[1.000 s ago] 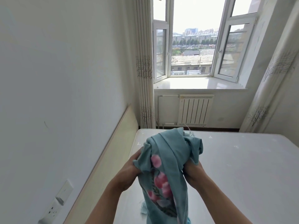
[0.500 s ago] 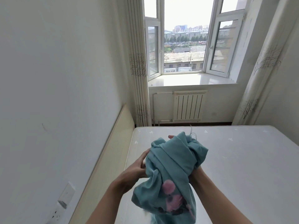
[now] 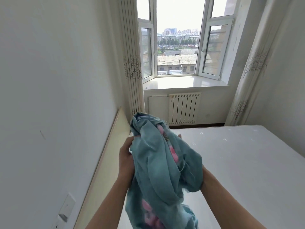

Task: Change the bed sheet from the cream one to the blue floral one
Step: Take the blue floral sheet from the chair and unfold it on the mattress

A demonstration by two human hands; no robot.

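The bunched blue floral sheet [image 3: 158,162] is gripped by the left hand [image 3: 126,161] above the bare mattress [image 3: 239,162]; the right hand [image 3: 179,136] is mostly hidden, its grip untellable. No writing is legible.

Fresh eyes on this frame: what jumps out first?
The bunched blue floral sheet, held up centre-frame between the left hand and the mostly hidden right hand. Under it to the right lies a bare white mattress; straight ahead is a bright bay window above a radiator.
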